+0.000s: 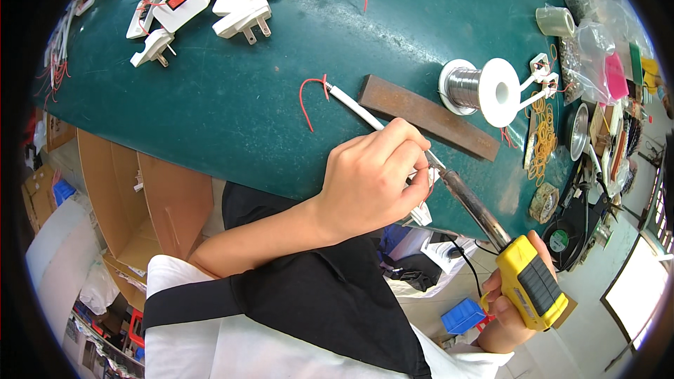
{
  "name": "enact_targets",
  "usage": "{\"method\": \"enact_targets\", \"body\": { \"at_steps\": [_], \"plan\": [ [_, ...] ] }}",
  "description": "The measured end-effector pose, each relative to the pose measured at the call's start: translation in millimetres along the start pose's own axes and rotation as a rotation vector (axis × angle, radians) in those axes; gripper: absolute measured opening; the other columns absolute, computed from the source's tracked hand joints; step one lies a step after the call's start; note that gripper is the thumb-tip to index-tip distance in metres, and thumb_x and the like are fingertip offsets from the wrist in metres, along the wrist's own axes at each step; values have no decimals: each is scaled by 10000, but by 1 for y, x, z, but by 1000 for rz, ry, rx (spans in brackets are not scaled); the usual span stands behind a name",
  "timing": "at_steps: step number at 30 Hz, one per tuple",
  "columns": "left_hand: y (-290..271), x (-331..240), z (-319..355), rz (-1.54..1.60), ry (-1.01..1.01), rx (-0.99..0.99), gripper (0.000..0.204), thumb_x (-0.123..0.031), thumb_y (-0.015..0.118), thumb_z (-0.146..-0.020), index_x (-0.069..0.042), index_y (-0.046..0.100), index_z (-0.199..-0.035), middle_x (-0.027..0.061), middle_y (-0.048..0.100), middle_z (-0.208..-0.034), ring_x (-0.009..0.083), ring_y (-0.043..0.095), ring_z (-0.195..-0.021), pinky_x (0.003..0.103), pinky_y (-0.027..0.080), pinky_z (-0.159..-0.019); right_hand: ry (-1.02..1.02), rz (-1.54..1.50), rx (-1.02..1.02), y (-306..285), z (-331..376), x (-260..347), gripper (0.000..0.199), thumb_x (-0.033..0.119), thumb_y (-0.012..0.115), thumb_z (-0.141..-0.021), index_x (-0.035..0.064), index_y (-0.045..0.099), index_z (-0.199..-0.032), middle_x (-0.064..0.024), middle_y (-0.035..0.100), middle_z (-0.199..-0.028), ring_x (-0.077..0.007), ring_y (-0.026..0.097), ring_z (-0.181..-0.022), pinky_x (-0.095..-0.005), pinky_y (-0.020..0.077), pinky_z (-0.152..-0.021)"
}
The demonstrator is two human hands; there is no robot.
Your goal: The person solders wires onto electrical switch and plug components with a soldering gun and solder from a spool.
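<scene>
My left hand [375, 179] is closed, its fingers pinched on a small white plastic plug part [421, 214] at the table's near edge. A white tube [357, 106] reaches away from beneath that hand, with a bare red wire end [304, 98] curling out of its far tip. In my right hand [509, 316] is a yellow and black soldering gun [531, 282], gripped by its handle. Its dark metal barrel [477, 210] points up and left, and the tip meets the work by my left fingertips. The exact contact there is partly hidden by my fingers.
Beyond my hands lies a rusty metal bar [428, 118], and a solder spool [484, 91] stands beside it. White plugs with red switches [186, 3] are heaped at the far left. Rubber bands [542, 140] lie right. A cardboard box [151, 203] stands below the table's left edge.
</scene>
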State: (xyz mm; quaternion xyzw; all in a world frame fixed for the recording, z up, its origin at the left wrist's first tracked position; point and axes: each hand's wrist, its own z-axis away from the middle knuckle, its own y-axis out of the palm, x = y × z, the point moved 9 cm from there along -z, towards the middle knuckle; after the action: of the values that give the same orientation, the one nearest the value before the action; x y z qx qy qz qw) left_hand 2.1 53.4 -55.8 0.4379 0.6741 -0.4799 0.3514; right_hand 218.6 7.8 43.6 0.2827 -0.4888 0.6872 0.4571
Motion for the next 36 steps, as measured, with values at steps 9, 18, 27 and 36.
{"method": "enact_targets", "body": {
  "at_steps": [9, 18, 27, 36],
  "plan": [
    [1, 0, 0, 7, -2, 5, 114, -43, 697, -651, -73, 602, -706, 18, 625, -856, 113, 580, -527, 242, 451, -483, 0, 0, 67, 4, -4, -4, 764, 90, 662, -632, -81, 406, -1332, -164, 661, -776, -170, 647, -634, -228, 506, -591],
    [2, -1, -2, 15, -3, 11, 102, -44, 691, -654, -72, 602, -694, 20, 630, -851, 112, 584, -524, 241, 453, -476, -76, -225, -141, -15, 9, 1, 837, 125, 680, -660, -89, 288, -1367, -182, 621, -721, -155, 526, -446, -231, 436, -420],
    [3, 0, -1, 9, -5, 26, 89, -48, 694, -665, -62, 613, -699, 26, 633, -854, 109, 577, -524, 241, 454, -473, -358, 827, -809, -82, 41, -66, 720, -94, 557, -757, 70, 348, -1426, -133, 591, -1103, -200, 605, -785, -315, 496, -714],
    [5, 1, -3, 6, -37, 56, 99, -48, 703, -666, -65, 616, -711, 24, 633, -857, 111, 580, -539, 241, 450, -478, -337, 1158, -664, -59, 26, -84, 720, -57, 571, -759, 81, 344, -1429, -134, 586, -1060, -283, 591, -887, -337, 475, -780]
  ]
}}
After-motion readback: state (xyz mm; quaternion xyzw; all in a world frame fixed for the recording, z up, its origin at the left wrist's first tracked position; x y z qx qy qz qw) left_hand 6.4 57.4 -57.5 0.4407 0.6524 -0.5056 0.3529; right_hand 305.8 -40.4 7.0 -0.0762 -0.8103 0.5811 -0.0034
